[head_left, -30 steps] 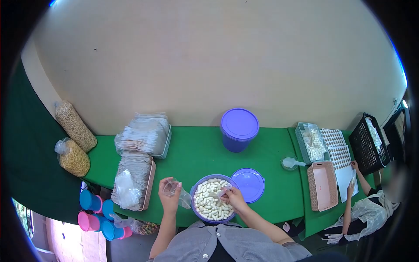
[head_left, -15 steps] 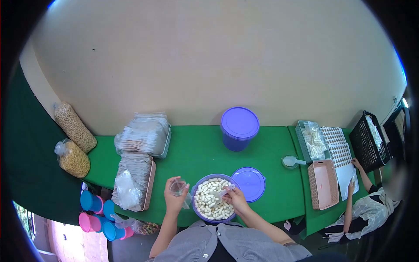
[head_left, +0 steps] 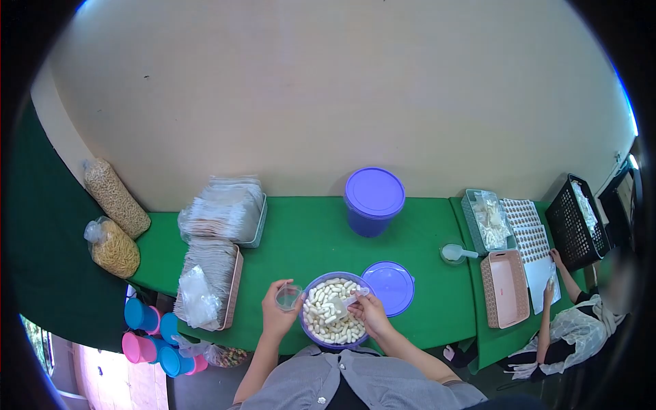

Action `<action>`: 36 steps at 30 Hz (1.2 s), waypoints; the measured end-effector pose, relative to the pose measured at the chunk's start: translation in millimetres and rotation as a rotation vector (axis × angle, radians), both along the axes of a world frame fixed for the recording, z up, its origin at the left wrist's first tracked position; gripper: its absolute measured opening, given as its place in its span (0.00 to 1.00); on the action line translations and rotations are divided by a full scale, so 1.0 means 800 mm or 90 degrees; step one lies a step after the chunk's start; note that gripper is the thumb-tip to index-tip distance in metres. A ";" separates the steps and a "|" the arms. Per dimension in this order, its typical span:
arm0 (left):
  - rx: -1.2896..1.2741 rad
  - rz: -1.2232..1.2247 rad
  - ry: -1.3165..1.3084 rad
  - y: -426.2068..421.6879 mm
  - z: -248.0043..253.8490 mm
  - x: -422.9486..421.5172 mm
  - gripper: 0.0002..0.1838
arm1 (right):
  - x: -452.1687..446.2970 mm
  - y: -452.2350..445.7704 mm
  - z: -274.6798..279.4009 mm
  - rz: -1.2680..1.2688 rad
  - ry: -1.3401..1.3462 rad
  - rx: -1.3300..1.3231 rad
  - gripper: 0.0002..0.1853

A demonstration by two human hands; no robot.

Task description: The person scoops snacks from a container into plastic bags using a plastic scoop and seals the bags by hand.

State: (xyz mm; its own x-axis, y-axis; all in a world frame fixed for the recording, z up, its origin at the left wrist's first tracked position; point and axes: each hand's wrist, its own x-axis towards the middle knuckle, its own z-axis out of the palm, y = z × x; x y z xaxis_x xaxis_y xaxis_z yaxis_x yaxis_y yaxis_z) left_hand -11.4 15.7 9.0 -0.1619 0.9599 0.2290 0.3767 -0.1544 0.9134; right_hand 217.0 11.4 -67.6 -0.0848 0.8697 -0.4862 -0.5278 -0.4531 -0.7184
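My left hand point(head_left: 275, 316) is wrapped round a small clear plastic cup point(head_left: 289, 296), held beside the left rim of a purple tub point(head_left: 307, 329). The cup's mouth faces up and I see nothing inside it. White, oblong pieces point(head_left: 333, 329) fill the tub, which stands at the table's front edge. With its fingers closed on the handle of a translucent scoop point(head_left: 352, 298), my right hand point(head_left: 371, 313) reaches over the tub's right side. The scoop's bowl lies among the pieces. A round purple lid point(head_left: 389, 289) rests just right of the tub.
Behind stands a closed purple bucket point(head_left: 374, 203). Baskets of stacked packets point(head_left: 222, 208) are at left, near two filled bags point(head_left: 116, 247). At right are another scoop point(head_left: 459, 253), a pink basket point(head_left: 506, 287) and a co-worker point(head_left: 581, 328) handling a sheet.
My left hand has moved slightly right with the cup, bringing it closer to the tub. The scoop in my right hand has shifted only slightly among the white pieces.
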 end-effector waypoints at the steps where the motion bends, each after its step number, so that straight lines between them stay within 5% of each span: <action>1: 0.000 0.000 0.000 0.000 -0.001 0.000 0.20 | 0.001 0.000 0.002 -0.017 0.011 0.005 0.12; 9: 0.036 -0.135 0.231 0.000 -0.007 0.000 0.23 | 0.011 0.010 0.037 -0.109 0.045 0.066 0.11; 36: 0.011 -0.126 0.272 -0.002 0.002 0.025 0.30 | 0.011 0.006 0.098 -0.164 0.044 0.187 0.11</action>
State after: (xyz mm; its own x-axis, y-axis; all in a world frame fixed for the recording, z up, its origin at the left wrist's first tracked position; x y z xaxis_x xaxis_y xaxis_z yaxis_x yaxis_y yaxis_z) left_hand 8.6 14.1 10.6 0.1355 0.9585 0.2509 0.6799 -0.2741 0.6801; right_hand 225.5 16.6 11.1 0.1302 0.9681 -0.2143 -0.6485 -0.0803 -0.7570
